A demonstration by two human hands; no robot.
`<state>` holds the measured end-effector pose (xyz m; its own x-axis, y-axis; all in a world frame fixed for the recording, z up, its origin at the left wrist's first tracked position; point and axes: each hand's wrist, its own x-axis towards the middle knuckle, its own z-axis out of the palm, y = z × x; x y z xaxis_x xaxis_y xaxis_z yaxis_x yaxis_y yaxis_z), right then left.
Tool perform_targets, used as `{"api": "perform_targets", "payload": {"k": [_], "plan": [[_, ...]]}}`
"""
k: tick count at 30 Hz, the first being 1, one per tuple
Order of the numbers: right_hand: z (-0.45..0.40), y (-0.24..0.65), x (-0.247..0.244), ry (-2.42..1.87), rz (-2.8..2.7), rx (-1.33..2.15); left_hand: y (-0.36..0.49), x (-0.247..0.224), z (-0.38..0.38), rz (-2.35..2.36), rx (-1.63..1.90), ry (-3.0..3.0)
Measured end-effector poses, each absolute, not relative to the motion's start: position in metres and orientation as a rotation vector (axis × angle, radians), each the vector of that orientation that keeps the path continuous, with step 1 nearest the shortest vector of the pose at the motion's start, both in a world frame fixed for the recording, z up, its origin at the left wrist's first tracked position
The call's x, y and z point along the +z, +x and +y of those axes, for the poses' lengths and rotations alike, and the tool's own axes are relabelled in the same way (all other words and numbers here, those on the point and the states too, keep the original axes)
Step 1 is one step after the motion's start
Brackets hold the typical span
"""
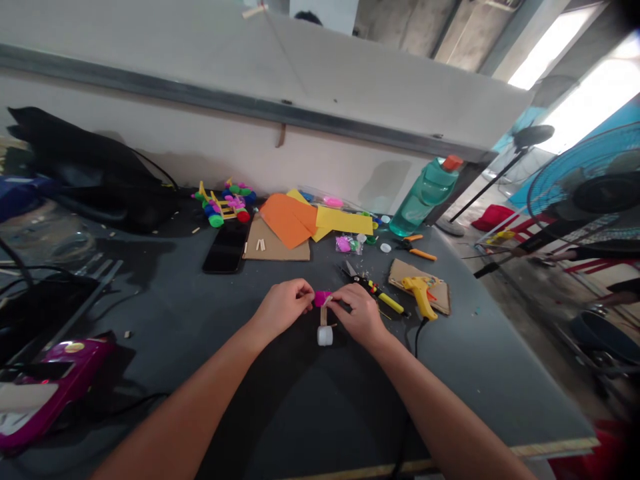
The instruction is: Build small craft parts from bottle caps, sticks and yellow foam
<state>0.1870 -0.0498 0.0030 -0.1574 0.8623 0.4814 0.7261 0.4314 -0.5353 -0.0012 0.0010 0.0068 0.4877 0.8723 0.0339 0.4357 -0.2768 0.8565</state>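
A small craft model lies on the dark table between my hands. It has a magenta piece (321, 298) at its far end, a short wooden stick (323, 316) in the middle, and white bottle caps (325, 335) at the near end. My left hand (284, 305) is closed, its fingertips pinched at the left side of the magenta piece. From the right, my right hand (359, 312) pinches a small pale strip (328, 300) against the model. Fingers partly hide the spot where strip and magenta piece meet.
Scissors (355, 273), a yellow glue gun (423, 295) on cardboard and orange-handled pliers (417, 248) lie to the right. Behind are a phone (227, 248), orange paper (287, 217), colourful toy models (225, 203) and a green bottle (424, 197). A magenta device (65, 380) sits left.
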Motion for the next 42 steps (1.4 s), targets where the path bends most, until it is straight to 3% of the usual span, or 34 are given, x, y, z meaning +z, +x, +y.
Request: {"api": "perform_targets", "payload": {"k": [16,33,42], "plan": [[-0.049,0.186,0.003,-1.357,-1.905,0.236,0.026,0.011,-0.023,0.879,0.628,1.115],[-0.048,0.186,0.009,-1.289,-2.099,0.098,0.030,-0.008,-0.019,0.973,0.691,1.156],[-0.048,0.187,0.006,-1.287,-2.001,0.187,0.030,-0.011,-0.019,0.951,0.698,1.173]]}}
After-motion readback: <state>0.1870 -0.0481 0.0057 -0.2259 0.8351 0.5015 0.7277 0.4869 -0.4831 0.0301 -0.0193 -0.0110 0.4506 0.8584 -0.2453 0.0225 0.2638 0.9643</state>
